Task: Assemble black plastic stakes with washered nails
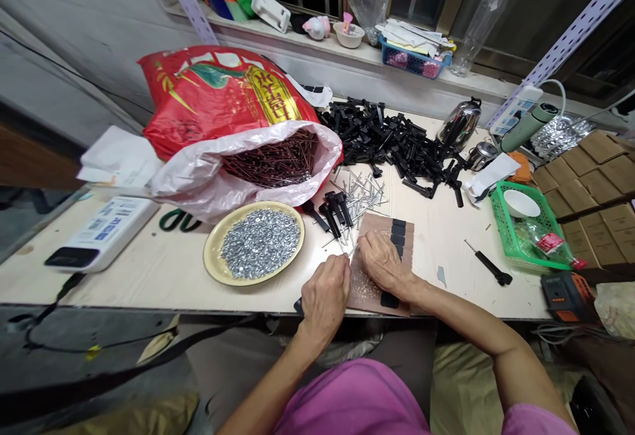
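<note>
Both hands meet over a flat brown board [380,223] at the front edge of the bench [149,276]. The left hand [325,293] is curled and the right hand [384,263] is bent. Their fingertips pinch a thin metal pin [353,250] between them, just above the board. It is too small to see well.

Little black pads [398,231] sit in a row on the board. Right behind it lies a loose heap of shiny nails [364,192], and behind that a big pile of black plastic pieces [391,137].

To the left, a round yellow plate [212,264] is full of tiny silver bits [258,242]. A soft white bag [198,180] lies open with thin dark red sticks [272,157] inside. A shiny red bag [213,91] bulges behind it.

To the right, a small black-handled tool [490,266] lies on the bench. A green basket [500,223] holds a white bowl [520,205].
</note>
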A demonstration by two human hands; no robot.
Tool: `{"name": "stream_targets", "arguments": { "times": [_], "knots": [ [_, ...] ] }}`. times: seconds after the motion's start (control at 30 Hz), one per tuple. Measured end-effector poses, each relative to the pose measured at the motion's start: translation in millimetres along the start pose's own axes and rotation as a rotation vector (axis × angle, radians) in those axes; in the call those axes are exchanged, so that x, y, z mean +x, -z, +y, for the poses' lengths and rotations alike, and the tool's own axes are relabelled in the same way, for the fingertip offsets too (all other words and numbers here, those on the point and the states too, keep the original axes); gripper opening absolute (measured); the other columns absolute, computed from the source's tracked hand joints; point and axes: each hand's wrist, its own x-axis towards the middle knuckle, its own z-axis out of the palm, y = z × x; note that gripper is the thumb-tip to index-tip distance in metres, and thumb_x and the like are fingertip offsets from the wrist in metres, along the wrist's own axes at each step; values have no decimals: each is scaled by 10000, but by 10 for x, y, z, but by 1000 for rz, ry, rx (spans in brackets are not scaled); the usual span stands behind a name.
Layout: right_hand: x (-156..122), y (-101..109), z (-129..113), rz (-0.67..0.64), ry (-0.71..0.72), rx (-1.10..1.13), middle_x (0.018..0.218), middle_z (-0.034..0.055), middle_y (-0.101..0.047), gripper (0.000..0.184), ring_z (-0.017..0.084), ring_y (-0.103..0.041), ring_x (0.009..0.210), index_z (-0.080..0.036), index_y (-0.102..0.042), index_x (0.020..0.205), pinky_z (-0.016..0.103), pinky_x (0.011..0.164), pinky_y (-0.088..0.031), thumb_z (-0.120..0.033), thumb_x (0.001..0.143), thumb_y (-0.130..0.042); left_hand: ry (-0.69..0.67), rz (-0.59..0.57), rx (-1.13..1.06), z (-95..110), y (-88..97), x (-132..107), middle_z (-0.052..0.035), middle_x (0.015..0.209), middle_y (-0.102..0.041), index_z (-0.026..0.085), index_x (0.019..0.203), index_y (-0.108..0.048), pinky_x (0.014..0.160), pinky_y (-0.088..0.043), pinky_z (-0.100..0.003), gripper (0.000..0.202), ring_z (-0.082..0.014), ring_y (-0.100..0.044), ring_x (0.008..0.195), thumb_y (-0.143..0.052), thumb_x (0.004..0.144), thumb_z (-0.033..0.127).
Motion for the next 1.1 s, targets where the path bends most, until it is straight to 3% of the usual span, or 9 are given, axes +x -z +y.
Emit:
{"name": "stream_targets", "arguments": {
  "times": [0.23,0.4,0.53,0.67,0.83,1.0,1.1],
  "knots": [
    [26,-59,69,19,108,40,719,52,-517,166,191,-470,695,-166,-540,753,301,647,-420,-89,834,-418,91,-119,-218,-59,37,8,-71,801,-690,188,857,-664,595,-395,-259,238,-190,-627,692,-429,887,200],
    [8,-92,199,-1,189,216,715,39,-511,147,171,-460,670,-180,-508,740,281,651,-441,-90,797,-407,226,-231,-580,-160,99,124,-65,794,-714,216,774,-686,641,-446,-270,192,-199,-640,720,-503,799,270],
    [0,-46,238,3,187,407,711,32,-505,179,160,-466,656,-186,-493,733,273,645,-451,-92,814,-364,478,-400,-988,-148,125,197,-10,581,-632,196,658,-654,468,-396,-231,220,-129,-522,470,-618,702,408],
    [29,71,176,71,-38,663,758,40,-550,283,150,-523,695,-172,-552,807,270,684,-465,-180,933,-299,738,-410,-1288,-19,116,216,24,569,-588,157,678,-616,361,-315,-201,379,-52,-383,340,-705,603,518],
    [61,244,120,142,-402,1013,879,50,-640,334,154,-594,774,-175,-643,970,287,734,-474,-365,965,-368,863,-368,-1461,62,155,237,43,580,-574,144,747,-605,350,-296,-172,446,-28,-372,347,-749,570,528],
    [66,328,14,-11,-511,1315,789,32,-630,461,167,-610,799,-169,-686,797,302,752,-485,-586,860,-501,912,-494,-1651,52,217,255,52,577,-553,154,738,-581,354,-300,-165,451,-36,-400,379,-796,534,493],
    [39,368,-137,-141,-596,1609,712,-12,-561,475,118,-575,629,-166,-655,847,264,610,-500,-632,778,-588,911,-527,-1706,91,217,242,47,578,-543,148,730,-579,358,-290,-163,432,-32,-391,387,-799,556,476]
  ]
}}
